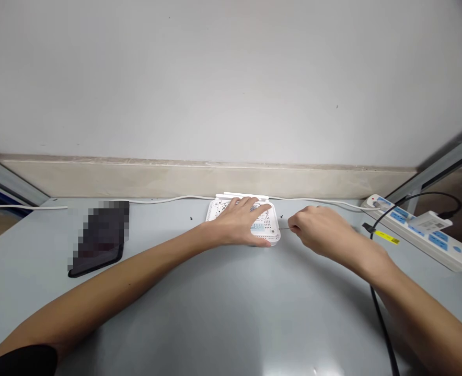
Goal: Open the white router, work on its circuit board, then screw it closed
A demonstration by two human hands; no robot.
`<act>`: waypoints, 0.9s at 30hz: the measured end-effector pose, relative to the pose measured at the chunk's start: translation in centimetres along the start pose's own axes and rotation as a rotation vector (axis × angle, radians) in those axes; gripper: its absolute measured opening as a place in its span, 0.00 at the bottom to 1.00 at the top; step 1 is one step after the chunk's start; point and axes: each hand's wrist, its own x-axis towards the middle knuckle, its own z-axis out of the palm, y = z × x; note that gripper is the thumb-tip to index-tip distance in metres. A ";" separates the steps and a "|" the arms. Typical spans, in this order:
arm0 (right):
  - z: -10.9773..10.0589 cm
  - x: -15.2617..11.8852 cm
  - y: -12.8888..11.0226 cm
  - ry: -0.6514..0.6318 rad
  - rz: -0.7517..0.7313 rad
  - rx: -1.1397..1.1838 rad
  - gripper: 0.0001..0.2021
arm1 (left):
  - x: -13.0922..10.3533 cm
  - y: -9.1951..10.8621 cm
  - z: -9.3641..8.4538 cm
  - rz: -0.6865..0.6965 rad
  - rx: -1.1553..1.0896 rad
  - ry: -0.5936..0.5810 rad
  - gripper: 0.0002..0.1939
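Observation:
A white Wi-Fi router [270, 222] with vent holes and a label lies flat on the grey table, its antennas [246, 196] folded along the back edge. Spread across its top, my left hand [241, 222] grips it, with the thumb at the front edge. My right hand [317, 227] is closed in a fist to the right of the router. From that fist the thin metal shaft of a screwdriver [284, 228] points left at the router's right side; the handle is hidden in my fingers. Small dark screws lie on either side, one left [191, 218] and one right [281, 216].
A dark phone-like device [101, 235], partly pixelated, lies at left. On the right a white power strip [423, 230] carries a white adapter [427, 222]. A black cable [378, 308] with a yellow tag [387, 237] runs under my right forearm. A white cord [168, 200] follows the wall.

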 end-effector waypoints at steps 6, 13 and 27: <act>0.2 0.3 -1.4 -0.023 0.010 -0.031 0.12 | 0.1 0.0 0.2 0.002 0.000 0.010 0.47; 1.4 1.6 -0.6 0.002 0.053 0.136 0.07 | 0.5 0.0 0.6 0.050 0.042 0.067 0.43; 3.5 3.0 2.3 -0.056 0.082 0.727 0.07 | 0.6 0.5 0.5 0.027 -0.016 0.116 0.38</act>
